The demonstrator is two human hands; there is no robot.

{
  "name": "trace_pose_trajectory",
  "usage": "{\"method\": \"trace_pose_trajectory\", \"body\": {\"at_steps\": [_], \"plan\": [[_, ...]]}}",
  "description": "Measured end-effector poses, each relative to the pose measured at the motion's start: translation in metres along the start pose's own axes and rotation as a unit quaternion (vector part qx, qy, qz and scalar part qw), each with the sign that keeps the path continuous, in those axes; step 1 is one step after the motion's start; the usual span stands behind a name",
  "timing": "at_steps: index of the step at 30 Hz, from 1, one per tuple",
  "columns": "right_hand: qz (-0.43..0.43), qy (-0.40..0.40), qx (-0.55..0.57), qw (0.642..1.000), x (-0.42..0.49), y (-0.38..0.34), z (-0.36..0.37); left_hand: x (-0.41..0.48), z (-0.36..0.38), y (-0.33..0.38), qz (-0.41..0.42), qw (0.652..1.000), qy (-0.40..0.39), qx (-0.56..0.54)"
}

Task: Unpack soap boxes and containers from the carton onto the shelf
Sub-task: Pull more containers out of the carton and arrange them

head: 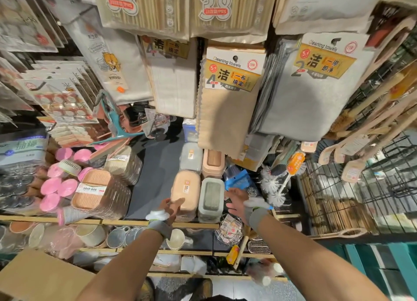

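The peach rounded plastic soap container (pixel 186 187) stands at the front of the wooden-edged shelf (pixel 112 221), its long axis running away from you. Your left hand (pixel 171 208) is nearer, its straight fingers touching the near end. Your right hand (pixel 237 202) hovers spread and empty beside the grey-green lidded container (pixel 211 196).

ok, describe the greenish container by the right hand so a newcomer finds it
On the dark shelf under the hanging cleaning towels, four lidded containers form a square block. The grey-green container is front right, beside the right hand; its left and rear neighbours are peach.
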State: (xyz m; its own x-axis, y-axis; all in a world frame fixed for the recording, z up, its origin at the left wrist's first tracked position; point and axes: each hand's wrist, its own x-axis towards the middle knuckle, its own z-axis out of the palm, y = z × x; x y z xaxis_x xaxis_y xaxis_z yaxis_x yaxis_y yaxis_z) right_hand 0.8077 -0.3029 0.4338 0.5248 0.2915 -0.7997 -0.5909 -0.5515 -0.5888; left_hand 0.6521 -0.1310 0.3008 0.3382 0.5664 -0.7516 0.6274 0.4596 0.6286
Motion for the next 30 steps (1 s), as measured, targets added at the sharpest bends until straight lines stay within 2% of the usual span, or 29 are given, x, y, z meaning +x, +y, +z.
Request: {"method": "trace_pose_trajectory", "body": {"at_steps": [2, 9, 11, 16, 27, 30], "plan": [[-0.001, -0.002, -0.004, 1.000, 0.000, 0.000, 0.001, 0.048, -0.001, -0.032, 0.002, 1.000, -0.016, 0.000], [-0.005, 0.005, -0.007, 1.000, -0.007, -0.009, 0.005, 0.052, -0.003, -0.029, 0.002, 0.999, -0.034, 0.014], [-0.005, 0.000, -0.005, 1.000, -0.010, -0.009, 0.004, 0.055, -0.004, -0.025, 0.007, 1.000, -0.016, 0.011], [-0.010, 0.009, 0.004, 1.000, -0.015, -0.005, 0.003, -0.065, -0.001, 0.046, 0.003, 1.000, -0.001, 0.011], [-0.003, 0.018, 0.025, 1.000, -0.020, -0.001, 0.007, -0.086, -0.013, 0.055, 0.026, 0.987, -0.012, 0.155], [0.001, 0.010, 0.039, 0.999, -0.022, 0.000, 0.009, -0.085, -0.014, 0.057, 0.024, 0.987, -0.025, 0.160]]}}
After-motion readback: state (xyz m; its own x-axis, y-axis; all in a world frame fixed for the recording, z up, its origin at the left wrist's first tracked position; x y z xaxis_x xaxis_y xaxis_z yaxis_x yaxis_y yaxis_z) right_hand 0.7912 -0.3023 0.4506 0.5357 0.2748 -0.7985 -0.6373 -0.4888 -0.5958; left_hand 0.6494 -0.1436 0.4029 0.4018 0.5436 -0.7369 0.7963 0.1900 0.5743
